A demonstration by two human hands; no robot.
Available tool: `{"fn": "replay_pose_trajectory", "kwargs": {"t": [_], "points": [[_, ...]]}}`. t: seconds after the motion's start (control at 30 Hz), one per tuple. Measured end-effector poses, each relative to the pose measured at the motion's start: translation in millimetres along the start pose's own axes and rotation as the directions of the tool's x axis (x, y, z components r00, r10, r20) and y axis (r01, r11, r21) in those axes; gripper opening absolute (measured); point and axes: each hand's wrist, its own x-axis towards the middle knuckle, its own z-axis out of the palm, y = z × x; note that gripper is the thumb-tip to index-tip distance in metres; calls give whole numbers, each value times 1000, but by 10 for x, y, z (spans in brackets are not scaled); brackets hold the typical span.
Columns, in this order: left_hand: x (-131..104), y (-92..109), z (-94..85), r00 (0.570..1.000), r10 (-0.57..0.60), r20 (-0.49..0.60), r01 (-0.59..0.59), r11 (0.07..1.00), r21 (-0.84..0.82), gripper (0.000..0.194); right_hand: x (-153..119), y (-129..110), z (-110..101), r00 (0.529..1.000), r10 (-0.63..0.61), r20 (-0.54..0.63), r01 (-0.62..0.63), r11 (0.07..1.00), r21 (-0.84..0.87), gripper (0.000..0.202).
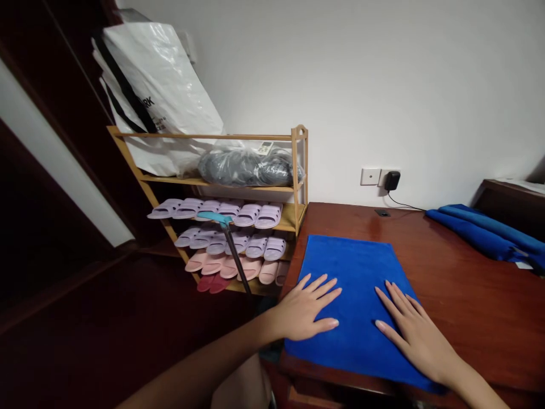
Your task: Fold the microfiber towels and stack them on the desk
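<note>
A blue cloth [355, 272] lies spread flat on the reddish-brown wooden table [481, 307], its near edge reaching the table's front edge. On the cloth's left side rests my left hand [309, 309], palm down with the fingers spread. My right hand [411, 326] lies palm down on the right part of the cloth, fingers stretched out and thumb apart. Neither hand grips anything. Between the two hands a strip of the cloth shows smooth.
More folded blue cloths [481, 233] lie at the table's back right. A black plug adapter [392, 180] sits in the wall socket. Left of the table stands a wooden rack [300, 170] with slippers, a white bag [166, 85] and a blue-headed pole [234, 247].
</note>
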Motion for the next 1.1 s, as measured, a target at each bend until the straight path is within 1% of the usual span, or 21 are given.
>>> {"fn": "replay_pose_trajectory", "kwargs": {"t": [0.1, 0.2, 0.27, 0.3, 0.37, 0.43, 0.5, 0.57, 0.7, 0.77, 0.87, 0.93, 1.03, 1.1], "points": [[85, -63, -39, 1000, -14, 14, 14, 1000, 20, 65, 139, 22, -56, 1000, 27, 16, -28, 999, 18, 71], [103, -26, -79, 998, -52, -28, 54, 996, 76, 64, 206, -3, -120, 998, 33, -46, -33, 999, 10, 71], [53, 53, -91, 995, -59, -80, 67, 993, 92, 61, 170, -50, -148, 994, 26, -103, -27, 1000, -9, 70], [15, 99, -87, 995, -50, -88, 58, 995, 83, 60, 131, -80, -152, 994, 22, -111, -24, 1000, -13, 68], [-65, 180, -59, 997, -27, -66, 30, 999, 45, 61, 33, -140, -137, 997, 11, -79, -11, 1000, -8, 65], [-119, 219, -17, 999, -22, -32, 23, 1000, 17, 65, -51, -183, -106, 1000, -4, -31, 4, 1000, 6, 65], [-126, 203, 21, 999, -29, -25, 29, 1000, 12, 67, -85, -195, -79, 1000, -11, -10, 11, 1000, 17, 67], [-88, 143, 41, 999, -25, -24, 26, 1000, 12, 66, -58, -178, -65, 1000, -1, 3, 1, 1000, 31, 66], [51, -2, 23, 1000, -26, -8, 27, 999, 43, 65, 126, -107, -89, 1000, 22, 10, -23, 998, 57, 66], [110, -34, -12, 999, -47, -6, 47, 996, 71, 64, 227, -80, -121, 1000, 26, 4, -26, 998, 65, 67], [138, 8, -71, 997, -65, -49, 71, 990, 125, 62, 289, -79, -149, 998, 46, -37, -44, 998, 46, 69], [118, 69, -85, 995, -46, -84, 57, 989, 136, 61, 258, -104, -126, 993, 101, -62, -99, 995, 28, 70], [90, 110, -46, 998, -23, -52, 28, 996, 89, 60, 182, -148, -40, 982, 180, -63, -178, 984, 31, 74], [112, 62, -1, 999, -36, -23, 37, 997, 73, 60, 187, -153, 17, 980, 187, -62, -185, 982, 31, 74]]}}
